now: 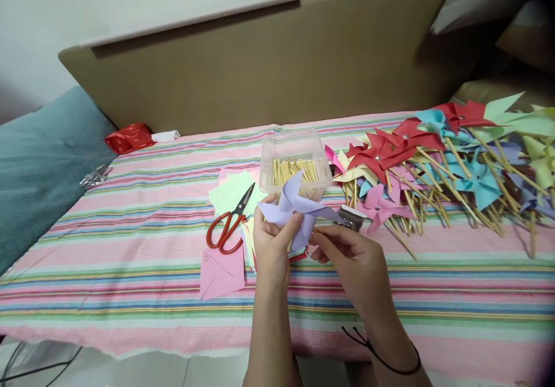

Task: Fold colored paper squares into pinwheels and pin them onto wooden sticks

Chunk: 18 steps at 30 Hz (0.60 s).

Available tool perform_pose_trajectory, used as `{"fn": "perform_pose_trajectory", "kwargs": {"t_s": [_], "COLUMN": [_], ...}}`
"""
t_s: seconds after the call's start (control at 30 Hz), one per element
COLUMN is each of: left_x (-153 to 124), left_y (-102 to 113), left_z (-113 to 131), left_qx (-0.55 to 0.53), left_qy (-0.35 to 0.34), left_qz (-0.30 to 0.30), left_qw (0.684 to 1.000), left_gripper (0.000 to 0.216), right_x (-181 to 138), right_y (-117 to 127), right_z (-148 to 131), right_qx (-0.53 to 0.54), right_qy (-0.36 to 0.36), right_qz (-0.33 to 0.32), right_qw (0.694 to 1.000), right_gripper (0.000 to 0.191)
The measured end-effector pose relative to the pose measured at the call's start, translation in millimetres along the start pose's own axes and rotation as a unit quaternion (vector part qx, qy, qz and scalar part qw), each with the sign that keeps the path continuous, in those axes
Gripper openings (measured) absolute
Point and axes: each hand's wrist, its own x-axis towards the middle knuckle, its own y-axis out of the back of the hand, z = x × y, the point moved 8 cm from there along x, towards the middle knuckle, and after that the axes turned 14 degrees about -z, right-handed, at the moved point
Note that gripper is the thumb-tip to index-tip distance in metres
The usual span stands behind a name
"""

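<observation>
- Showing, nearest, a black cord [372, 348] looped around the right wrist, above a striped cloth [165, 312].
- Pinching a lavender paper pinwheel [302, 204] near its center, thumb in front, with the fingers of the left hand [271, 234]; holding it raised in front of a clear box.
- Bringing the fingers of the right hand [355, 254] together just beside the pinwheel's lower blade; cannot tell what, if anything, lies between them.
- Displaying, left of the left forearm, a pink square sheet [223, 274] with diagonal cuts; just beyond, orange-handled scissors [239, 208], blades closed and pointing away, partly over pale green sheets [229, 193].
- Including, beyond the right fingers, a black-and-silver tool [352, 216], partly hidden.
- Containing wooden sticks [286, 172] within the clear box [295, 141], behind the pinwheel.
- Grouping, at right, a heap of multicolored pinwheels [403, 144] on sticks.
- Locating, far left, metal items [96, 176] beside a teal cushion [52, 156], then a red plastic bundle [130, 138] touching a white roll [165, 136].
- Bounding everything behind with a tan panel [260, 69].
</observation>
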Motion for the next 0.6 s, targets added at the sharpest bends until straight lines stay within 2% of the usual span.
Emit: {"fn": "perform_pose_trajectory", "kwargs": {"t_s": [0.17, 0.27, 0.6], "left_x": [1.8, 1.9, -0.5], "left_y": [7.7, 16.0, 25.4], "left_z": [2.9, 4.9, 3.0], "left_qx": [-0.025, -0.034, -0.032], "left_qy": [-0.023, -0.021, 0.008], "left_qz": [0.028, 0.054, 0.094], "left_qw": [0.999, 0.998, 0.995], "left_gripper": [0.054, 0.056, 0.055], "right_x": [3.7, 3.2, 3.9], "right_y": [-7.4, -4.4, 0.7], "right_z": [11.9, 20.3, 17.8], "right_qx": [0.033, 0.031, -0.029], "right_qy": [-0.042, -0.082, -0.052], "right_qz": [-0.084, -0.103, -0.127], "right_qw": [0.995, 0.991, 0.99], "right_gripper": [0.021, 0.028, 0.025]}}
